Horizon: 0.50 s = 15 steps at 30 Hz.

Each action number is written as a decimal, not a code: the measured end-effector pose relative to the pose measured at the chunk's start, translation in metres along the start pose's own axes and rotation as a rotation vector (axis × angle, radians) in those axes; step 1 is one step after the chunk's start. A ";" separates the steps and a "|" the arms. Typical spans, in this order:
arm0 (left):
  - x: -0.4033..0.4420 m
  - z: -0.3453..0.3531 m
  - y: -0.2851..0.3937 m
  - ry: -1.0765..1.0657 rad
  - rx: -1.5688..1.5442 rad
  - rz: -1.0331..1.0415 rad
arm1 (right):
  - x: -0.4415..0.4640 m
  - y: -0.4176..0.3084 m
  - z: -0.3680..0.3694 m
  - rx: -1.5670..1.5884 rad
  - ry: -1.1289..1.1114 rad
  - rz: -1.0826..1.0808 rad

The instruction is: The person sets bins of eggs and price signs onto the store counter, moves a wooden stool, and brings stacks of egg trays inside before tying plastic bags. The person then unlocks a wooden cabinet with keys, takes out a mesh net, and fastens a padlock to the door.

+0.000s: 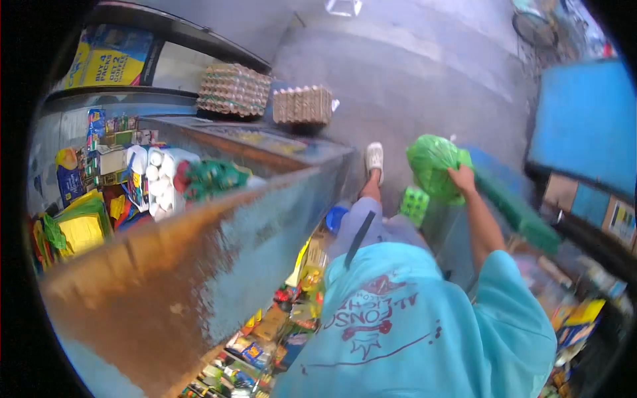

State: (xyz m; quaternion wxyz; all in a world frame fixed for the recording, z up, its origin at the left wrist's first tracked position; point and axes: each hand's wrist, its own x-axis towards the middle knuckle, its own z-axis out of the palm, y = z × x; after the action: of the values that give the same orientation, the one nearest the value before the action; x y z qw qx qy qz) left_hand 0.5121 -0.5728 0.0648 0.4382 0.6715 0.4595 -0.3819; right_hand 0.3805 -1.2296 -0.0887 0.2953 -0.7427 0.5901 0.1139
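Note:
My right hand (462,178) reaches forward and is closed on the top side of a bulging green plastic bag (430,159). What the bag contains is hidden. A bright green dimpled tray (415,206) lies just below the bag, near my legs. Beside the hand a long dark-green edge (521,215) slants down to the right. My left hand is out of view.
A worn wooden counter (259,219) stands to my left, with egg trays (235,89) stacked beyond it. Packaged goods (272,325) crowd the shelves below it. A blue panel (587,116) stands at the right. A blue bowl (336,218) sits by my leg.

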 end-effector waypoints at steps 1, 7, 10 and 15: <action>-0.001 0.031 0.014 -0.011 -0.013 0.005 | 0.026 0.002 -0.018 -0.012 -0.008 -0.023; -0.007 0.179 0.106 -0.066 -0.049 0.053 | 0.145 -0.024 -0.136 -0.046 -0.123 0.077; -0.019 0.245 0.145 -0.087 -0.096 0.092 | 0.205 -0.016 -0.175 -0.044 -0.016 -0.079; -0.039 0.347 0.176 -0.068 -0.240 0.107 | 0.301 0.003 -0.222 -0.103 -0.053 -0.121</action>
State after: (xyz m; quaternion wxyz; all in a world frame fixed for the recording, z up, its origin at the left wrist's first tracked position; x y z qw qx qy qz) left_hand 0.6299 -0.9439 0.0301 0.5506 0.6243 0.4504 -0.3230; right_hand 0.4216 -1.6008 -0.0678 0.2785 -0.7879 0.5295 0.1460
